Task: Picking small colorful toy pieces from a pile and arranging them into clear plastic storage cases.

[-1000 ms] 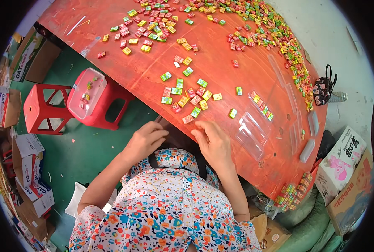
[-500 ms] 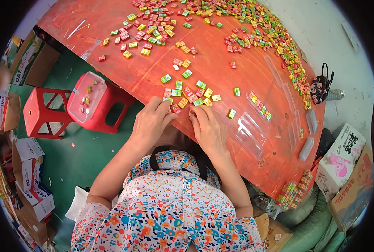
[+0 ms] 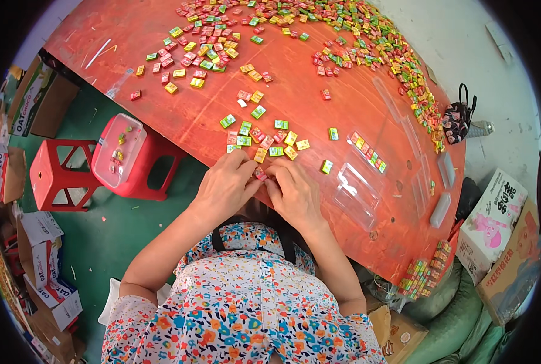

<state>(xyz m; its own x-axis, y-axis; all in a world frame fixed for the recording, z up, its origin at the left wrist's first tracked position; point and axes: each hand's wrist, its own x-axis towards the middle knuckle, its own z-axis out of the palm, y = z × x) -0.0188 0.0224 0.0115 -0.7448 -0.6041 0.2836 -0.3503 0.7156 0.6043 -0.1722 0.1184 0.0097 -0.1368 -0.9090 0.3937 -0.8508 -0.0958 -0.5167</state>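
At the near edge of the red table [image 3: 319,206], my left hand [image 3: 222,185] and my right hand [image 3: 297,193] meet with bent fingers. A small red box [image 3: 260,174] is pinched between their fingertips, partly covered by them. Just beyond my fingers lies a loose group of similar boxes, among them a yellow box [image 3: 260,155], a green box [image 3: 276,151] and a pinkish-red box [image 3: 257,134]. Right of my right hand, a lone green-and-yellow box [image 3: 326,166] rests near a clear plastic tray [image 3: 350,206]. Another clear tray [image 3: 382,141] holds a row of several boxes.
Heaps of small coloured boxes [image 3: 380,48] cover the far side of the table. More clear trays [image 3: 445,170] lie at the right. On the left, a red stool [image 3: 140,173] carries a clear container [image 3: 120,151], near another red stool [image 3: 46,173]. Cartons [image 3: 489,227] stand at the right.
My hands have drawn together, and the red box is now between the fingertips of both. The whole view has shifted slightly.
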